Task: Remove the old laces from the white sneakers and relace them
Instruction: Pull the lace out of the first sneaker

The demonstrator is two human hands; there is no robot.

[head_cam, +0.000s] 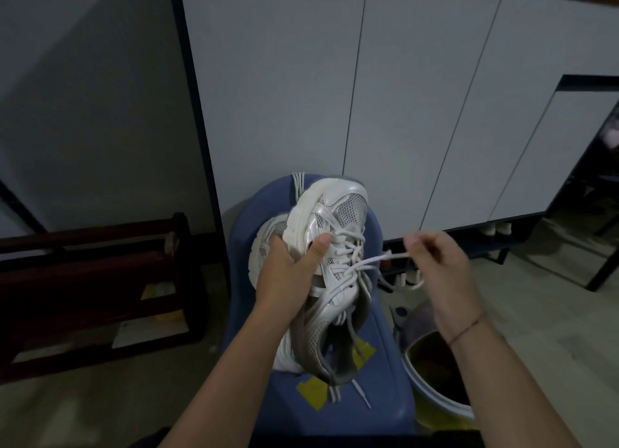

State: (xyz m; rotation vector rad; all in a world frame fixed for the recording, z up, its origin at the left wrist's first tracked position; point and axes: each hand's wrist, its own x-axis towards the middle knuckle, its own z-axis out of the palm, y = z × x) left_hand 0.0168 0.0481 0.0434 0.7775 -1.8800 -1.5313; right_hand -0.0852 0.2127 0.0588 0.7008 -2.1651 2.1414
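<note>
Presently my left grip (288,270) clamps the seemingly light white mesh sneaker (348,209) at midfoot; my right grip (438,260) pinches its limp white cord lace (378,258).

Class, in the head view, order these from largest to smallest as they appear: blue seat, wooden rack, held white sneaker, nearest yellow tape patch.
1-2. blue seat and wooden rack: similar, seat partly covered, so unranked.
3. held white sneaker
4. nearest yellow tape patch

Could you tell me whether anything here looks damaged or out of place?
The blue seat beneath the sneakers has yellow tape patches stuck on it, perhaps a repair; what they cover is hidden. Nothing else stands out.
</note>
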